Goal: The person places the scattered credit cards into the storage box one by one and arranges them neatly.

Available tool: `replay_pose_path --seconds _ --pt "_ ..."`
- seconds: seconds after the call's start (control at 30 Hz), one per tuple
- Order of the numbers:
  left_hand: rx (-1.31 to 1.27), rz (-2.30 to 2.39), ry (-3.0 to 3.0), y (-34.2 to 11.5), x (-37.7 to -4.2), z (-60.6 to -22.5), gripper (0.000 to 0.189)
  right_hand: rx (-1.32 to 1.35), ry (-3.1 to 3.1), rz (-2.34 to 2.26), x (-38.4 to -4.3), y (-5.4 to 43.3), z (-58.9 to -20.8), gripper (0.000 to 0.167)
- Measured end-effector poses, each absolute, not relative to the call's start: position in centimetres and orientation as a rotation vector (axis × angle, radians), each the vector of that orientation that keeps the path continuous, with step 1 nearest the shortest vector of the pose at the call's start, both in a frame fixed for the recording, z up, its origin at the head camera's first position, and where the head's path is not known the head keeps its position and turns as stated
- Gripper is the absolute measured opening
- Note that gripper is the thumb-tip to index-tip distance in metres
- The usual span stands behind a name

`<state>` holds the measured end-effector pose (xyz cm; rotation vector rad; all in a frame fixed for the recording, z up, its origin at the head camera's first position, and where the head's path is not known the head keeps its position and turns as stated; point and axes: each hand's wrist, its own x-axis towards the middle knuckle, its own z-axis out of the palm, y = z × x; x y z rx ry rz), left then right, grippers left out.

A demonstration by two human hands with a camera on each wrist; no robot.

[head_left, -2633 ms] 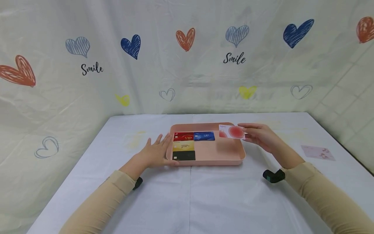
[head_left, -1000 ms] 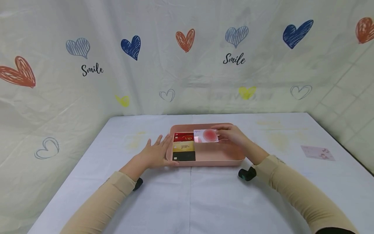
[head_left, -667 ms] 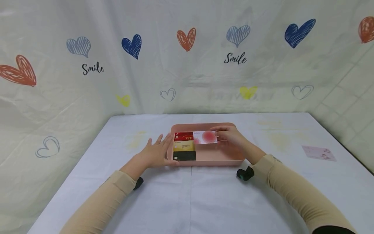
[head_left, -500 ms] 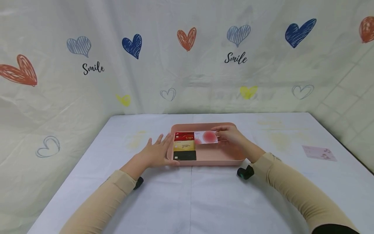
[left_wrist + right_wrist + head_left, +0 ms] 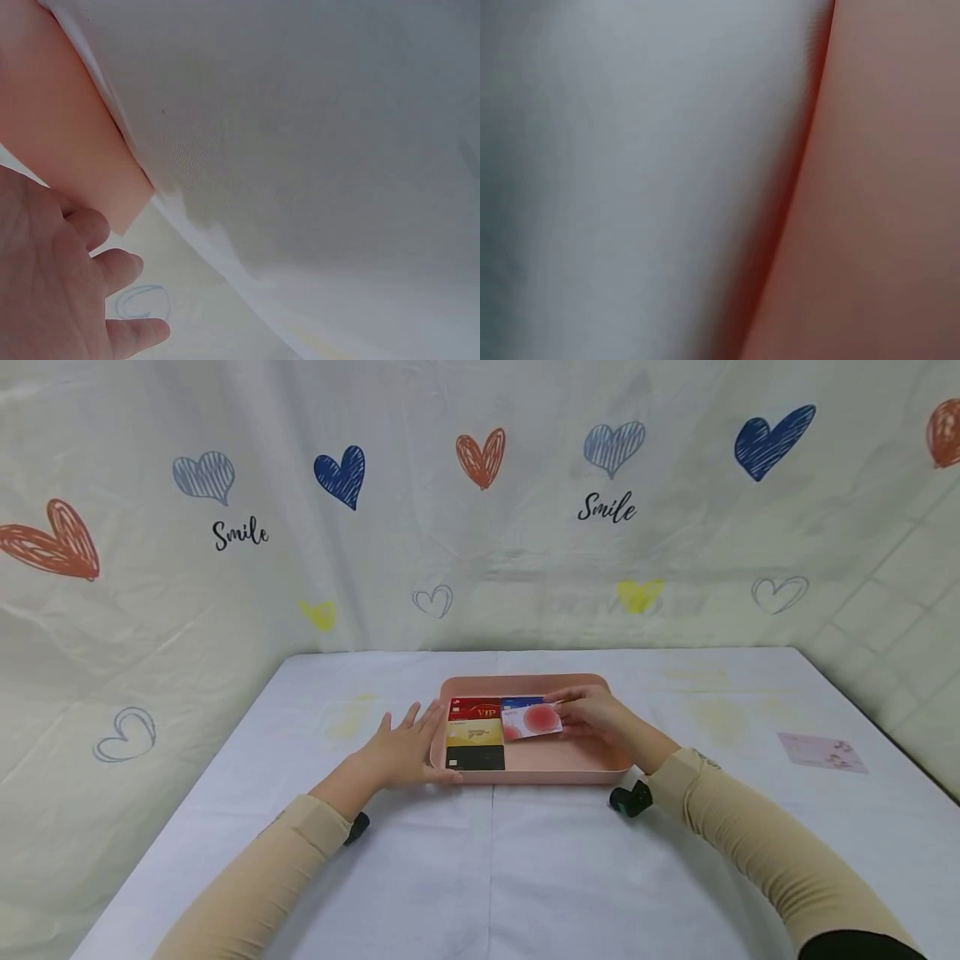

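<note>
In the head view my right hand [image 5: 592,710] pinches the right end of a white-and-pink card [image 5: 528,722] low over the pink tray [image 5: 555,777]. The card tilts slightly and overlaps the blue card [image 5: 521,702], whose upper strip shows behind it. Down the tray's left side lie a red VIP card [image 5: 474,708], a gold card [image 5: 476,732] and a black card [image 5: 480,758]. With fingers spread, my left hand [image 5: 397,752] rests against the tray's left wall; the left wrist view shows these fingers beside the tray wall [image 5: 75,142]. The right wrist view is mostly blur.
A pale pink card [image 5: 822,752] with small floral marks lies on the white-covered table [image 5: 420,877], right of the tray. Behind the table hangs a pale curtain [image 5: 525,543] printed with hearts.
My right hand has carried the white-and-pink card leftward from the tray's right edge, over the blue card. Lately the card dropped toward the viewer, uncovering a blue strip. My left hand stays put.
</note>
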<state>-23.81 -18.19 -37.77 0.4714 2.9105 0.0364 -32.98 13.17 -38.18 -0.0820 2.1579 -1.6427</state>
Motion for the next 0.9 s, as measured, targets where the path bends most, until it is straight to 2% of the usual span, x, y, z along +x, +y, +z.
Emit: replay_pose_path --seconds 0.63,0.9 --pt "0.451 0.039 2.902 -18.12 -23.89 -37.60 0.120 -0.121 2.125 -1.568 -32.69 13.27 -38.29 0.038" --pt "0.451 0.040 2.903 -18.00 -23.74 -37.47 0.119 -0.172 2.107 -1.523 -32.65 13.53 -38.30 0.048"
